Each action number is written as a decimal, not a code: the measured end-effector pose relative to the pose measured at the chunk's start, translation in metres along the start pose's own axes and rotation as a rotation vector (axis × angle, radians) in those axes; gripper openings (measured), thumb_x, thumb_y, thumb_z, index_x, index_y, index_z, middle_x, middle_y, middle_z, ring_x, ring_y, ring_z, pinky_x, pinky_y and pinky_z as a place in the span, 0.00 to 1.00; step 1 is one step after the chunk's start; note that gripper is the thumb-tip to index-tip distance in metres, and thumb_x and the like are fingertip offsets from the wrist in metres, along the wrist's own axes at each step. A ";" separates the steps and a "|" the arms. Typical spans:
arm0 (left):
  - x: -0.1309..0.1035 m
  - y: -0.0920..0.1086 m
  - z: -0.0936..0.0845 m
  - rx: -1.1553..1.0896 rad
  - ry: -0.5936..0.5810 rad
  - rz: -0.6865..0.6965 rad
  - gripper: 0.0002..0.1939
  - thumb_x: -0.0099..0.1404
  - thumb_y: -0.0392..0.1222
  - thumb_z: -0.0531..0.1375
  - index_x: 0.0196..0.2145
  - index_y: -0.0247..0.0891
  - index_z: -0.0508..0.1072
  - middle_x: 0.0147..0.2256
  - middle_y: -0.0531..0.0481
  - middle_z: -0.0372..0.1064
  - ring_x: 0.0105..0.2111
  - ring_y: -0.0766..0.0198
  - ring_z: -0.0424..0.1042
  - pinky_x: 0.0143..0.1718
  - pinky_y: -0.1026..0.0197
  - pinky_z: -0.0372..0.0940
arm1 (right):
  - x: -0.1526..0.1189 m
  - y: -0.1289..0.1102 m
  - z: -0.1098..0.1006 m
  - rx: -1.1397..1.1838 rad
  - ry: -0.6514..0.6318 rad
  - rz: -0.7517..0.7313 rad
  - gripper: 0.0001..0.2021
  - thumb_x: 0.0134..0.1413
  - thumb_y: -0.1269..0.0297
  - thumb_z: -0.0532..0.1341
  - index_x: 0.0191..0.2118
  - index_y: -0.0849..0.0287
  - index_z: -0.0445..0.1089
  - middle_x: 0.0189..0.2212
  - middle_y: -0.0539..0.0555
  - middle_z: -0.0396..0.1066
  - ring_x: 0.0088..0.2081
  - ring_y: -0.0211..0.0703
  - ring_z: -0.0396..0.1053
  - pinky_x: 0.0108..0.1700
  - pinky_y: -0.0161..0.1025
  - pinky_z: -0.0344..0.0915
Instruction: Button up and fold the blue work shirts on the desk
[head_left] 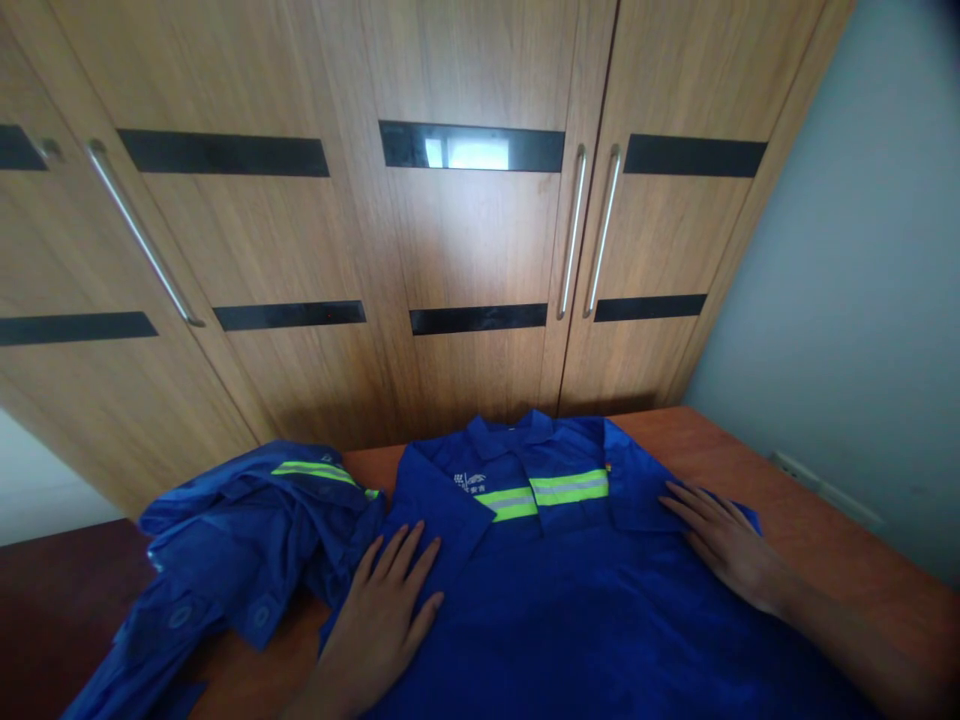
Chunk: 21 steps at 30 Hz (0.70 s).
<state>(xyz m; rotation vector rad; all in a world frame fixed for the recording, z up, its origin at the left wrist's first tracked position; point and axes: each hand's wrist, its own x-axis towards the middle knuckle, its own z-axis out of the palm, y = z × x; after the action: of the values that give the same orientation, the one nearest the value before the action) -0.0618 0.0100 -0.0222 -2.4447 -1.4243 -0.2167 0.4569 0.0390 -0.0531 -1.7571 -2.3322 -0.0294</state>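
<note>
A blue work shirt [555, 590] with yellow-green and silver stripes lies spread on the reddish-brown table, its collar toward the cabinet. My left hand [382, 620] rests on its left sleeve area, fingers apart and holding nothing. On the right, my right hand [724, 540] lies over the other sleeve with its fingers stretched out, also holding nothing. Left of the shirt is a crumpled blue garment [255, 540] with a similar stripe, which neither hand is gripping. The lower part of the shirt runs out of view at the bottom.
Wooden cabinet doors [480, 380] with black strips and metal handles stand behind the table [810, 540]. A pale wall [855, 300] with a socket strip [825, 490] is at the right. A dark red surface [60, 620] shows at the far left.
</note>
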 end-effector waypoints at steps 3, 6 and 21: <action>-0.001 0.000 0.001 -0.008 0.006 0.001 0.29 0.67 0.57 0.48 0.64 0.50 0.51 0.64 0.48 0.52 0.61 0.52 0.55 0.61 0.46 0.46 | -0.007 -0.007 -0.003 0.027 -0.034 0.024 0.27 0.61 0.49 0.50 0.63 0.48 0.55 0.64 0.52 0.51 0.65 0.54 0.44 0.64 0.61 0.42; -0.001 0.000 0.002 -0.010 0.011 0.010 0.29 0.68 0.57 0.48 0.64 0.50 0.51 0.64 0.48 0.52 0.61 0.53 0.55 0.61 0.46 0.45 | -0.002 -0.011 -0.010 0.044 -0.088 0.054 0.28 0.59 0.44 0.50 0.61 0.51 0.60 0.62 0.55 0.56 0.63 0.56 0.51 0.63 0.58 0.48; -0.005 0.004 -0.009 -0.025 -0.016 0.060 0.28 0.69 0.54 0.48 0.64 0.54 0.46 0.64 0.49 0.52 0.61 0.52 0.55 0.61 0.46 0.45 | 0.128 -0.017 0.036 0.015 0.057 0.098 0.32 0.62 0.45 0.41 0.61 0.62 0.59 0.60 0.62 0.59 0.63 0.55 0.51 0.62 0.55 0.50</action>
<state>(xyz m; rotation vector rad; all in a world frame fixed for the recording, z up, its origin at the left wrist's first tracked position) -0.0604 0.0014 -0.0161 -2.5109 -1.3607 -0.2034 0.4018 0.1608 -0.0618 -1.8365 -2.1987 -0.0450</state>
